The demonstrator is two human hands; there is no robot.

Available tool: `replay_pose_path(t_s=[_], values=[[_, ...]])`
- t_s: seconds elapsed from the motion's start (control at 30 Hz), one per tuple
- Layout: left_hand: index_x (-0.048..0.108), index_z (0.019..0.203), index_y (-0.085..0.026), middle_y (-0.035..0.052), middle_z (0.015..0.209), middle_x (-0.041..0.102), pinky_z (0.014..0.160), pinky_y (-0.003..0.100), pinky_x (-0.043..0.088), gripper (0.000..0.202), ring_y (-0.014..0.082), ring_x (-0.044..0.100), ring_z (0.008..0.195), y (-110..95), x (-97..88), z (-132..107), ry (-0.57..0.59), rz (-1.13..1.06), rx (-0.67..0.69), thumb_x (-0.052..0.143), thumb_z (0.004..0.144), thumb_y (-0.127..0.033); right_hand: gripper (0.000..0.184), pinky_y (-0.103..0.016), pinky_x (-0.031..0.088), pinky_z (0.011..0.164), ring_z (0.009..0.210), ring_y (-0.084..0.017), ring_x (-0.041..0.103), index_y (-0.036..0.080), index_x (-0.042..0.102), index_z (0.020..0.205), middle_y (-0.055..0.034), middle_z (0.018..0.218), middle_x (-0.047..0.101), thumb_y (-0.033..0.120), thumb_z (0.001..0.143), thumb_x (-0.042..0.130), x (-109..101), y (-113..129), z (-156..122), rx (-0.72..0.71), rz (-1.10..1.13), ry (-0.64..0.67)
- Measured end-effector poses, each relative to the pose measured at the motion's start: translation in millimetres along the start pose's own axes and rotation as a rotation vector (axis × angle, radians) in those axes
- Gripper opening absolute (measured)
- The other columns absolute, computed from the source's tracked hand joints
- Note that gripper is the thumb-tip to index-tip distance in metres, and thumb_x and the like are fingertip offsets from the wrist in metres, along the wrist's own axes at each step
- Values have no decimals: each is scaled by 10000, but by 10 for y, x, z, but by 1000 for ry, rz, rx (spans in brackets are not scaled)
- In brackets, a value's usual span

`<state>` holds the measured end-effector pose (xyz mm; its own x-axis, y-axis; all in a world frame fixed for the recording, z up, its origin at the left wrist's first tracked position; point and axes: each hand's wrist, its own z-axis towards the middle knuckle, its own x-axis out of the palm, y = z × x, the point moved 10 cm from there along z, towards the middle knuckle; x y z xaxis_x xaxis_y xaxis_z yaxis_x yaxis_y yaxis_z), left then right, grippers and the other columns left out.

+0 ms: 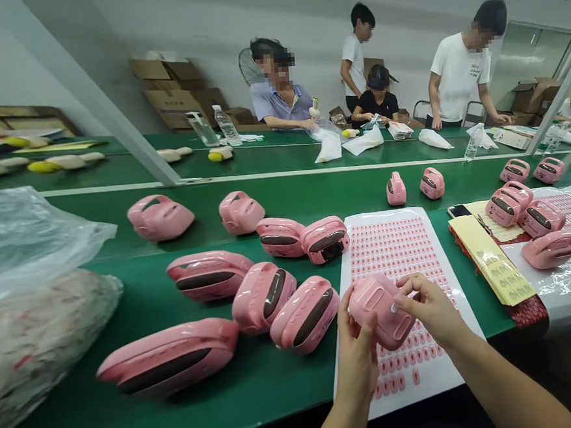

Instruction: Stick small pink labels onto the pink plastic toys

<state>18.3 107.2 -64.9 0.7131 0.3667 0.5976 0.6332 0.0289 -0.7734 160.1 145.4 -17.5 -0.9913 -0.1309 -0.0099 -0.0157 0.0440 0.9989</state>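
My left hand (358, 352) grips a pink plastic toy shell (381, 311) from below and the left. My right hand (427, 305) pinches at the shell's right side, fingertips pressed on a small pale spot, possibly a sticker. Both hands hover over a white sticker sheet (405, 245) covered with rows of small pink stickers, lying on the green belt (229, 387). Several more pink shells (305, 314) lie just left of the sheet.
A clear plastic bag of scraps (33, 323) fills the left. Yellow label sheets (489, 258) and more pink shells (545, 248) sit on the right. Beyond a metal rail (283, 174), a second belt holds bottles and bags; other people work there.
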Motion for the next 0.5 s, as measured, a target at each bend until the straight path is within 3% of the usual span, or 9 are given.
replay_pose_path(t_s=[0.5], values=[[543, 1197, -307, 75, 1272, 573, 921, 401, 475, 753, 334, 473, 1229, -3, -11, -31, 0, 1, -17, 836, 522, -461, 173, -300, 442, 672, 849, -201, 560, 211, 619, 616, -43, 869, 591, 364, 666, 681, 24, 72, -12, -88, -90, -10]])
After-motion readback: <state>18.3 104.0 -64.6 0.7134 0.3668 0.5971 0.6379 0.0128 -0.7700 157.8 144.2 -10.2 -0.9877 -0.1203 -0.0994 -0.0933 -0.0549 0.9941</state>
